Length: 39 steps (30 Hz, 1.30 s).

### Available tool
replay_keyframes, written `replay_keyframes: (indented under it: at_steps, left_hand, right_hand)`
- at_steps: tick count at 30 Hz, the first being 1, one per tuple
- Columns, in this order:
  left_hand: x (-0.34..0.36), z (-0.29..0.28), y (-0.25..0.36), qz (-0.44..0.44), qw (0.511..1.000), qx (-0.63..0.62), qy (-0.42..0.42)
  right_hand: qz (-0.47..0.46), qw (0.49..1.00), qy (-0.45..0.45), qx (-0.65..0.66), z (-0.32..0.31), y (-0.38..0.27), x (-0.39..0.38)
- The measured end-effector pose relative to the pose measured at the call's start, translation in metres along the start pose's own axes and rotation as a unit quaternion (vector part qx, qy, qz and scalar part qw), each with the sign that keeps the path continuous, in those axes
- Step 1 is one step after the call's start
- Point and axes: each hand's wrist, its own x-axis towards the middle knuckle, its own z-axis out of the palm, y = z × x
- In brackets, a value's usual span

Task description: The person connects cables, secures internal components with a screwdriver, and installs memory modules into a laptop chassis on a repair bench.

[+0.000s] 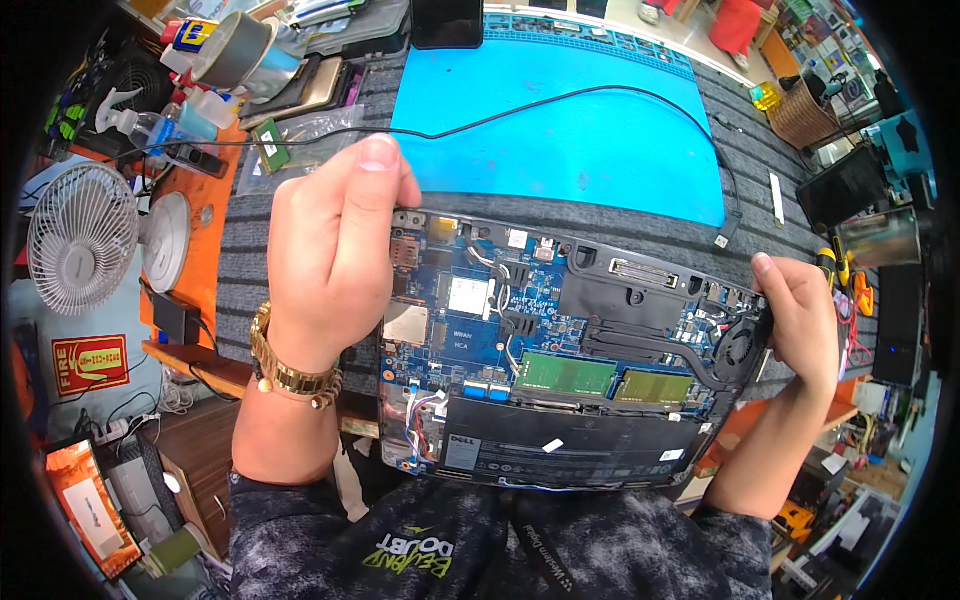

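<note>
An opened laptop base (pixel 520 320) is held tilted up before my chest, its bottom cover off and its insides facing me. It shows a blue circuit board, two green memory modules (pixel 567 375), a black battery (pixel 580 450) along the near edge and a round fan (pixel 738 347) at the right. My left hand (pixel 335 240), with a gold watch (pixel 295 375) on the wrist, is closed at the far left corner; some of its fingers are hidden. At the far right corner, my right hand (pixel 805 325) grips the edge with its thumb showing.
Beyond the laptop lies a blue work mat (pixel 550 130) on a grey striped cloth (pixel 300 235), with a black cable (pixel 560 97) across it. A white fan (pixel 85 240) and spray bottle (pixel 140 125) stand left. Pliers with orange handles (pixel 862 293) lie right.
</note>
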Motion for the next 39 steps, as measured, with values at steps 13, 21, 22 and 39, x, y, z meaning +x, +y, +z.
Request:
replay_keyframes:
  at_steps: [13,21,22,39]
  left_hand:
    - [-0.002,-0.002,0.004,0.008,0.999,-0.035,0.021]
    - [0.0,-0.001,-0.003,0.003,1.0,-0.015,0.001]
    - [0.0,-0.002,-0.004,-0.009,1.0,-0.026,-0.007]
    - [0.012,-0.005,-0.017,-0.15,0.97,-0.169,-0.091]
  right_hand:
    - [-0.053,0.999,-0.002,0.007,-0.002,0.004,0.001]
    - [-0.083,0.996,0.0,-0.016,-0.002,0.016,0.007]
    - [-0.087,0.996,-0.003,-0.017,-0.003,0.018,0.007]
    - [-0.102,0.995,-0.016,0.0,-0.004,0.037,0.015]
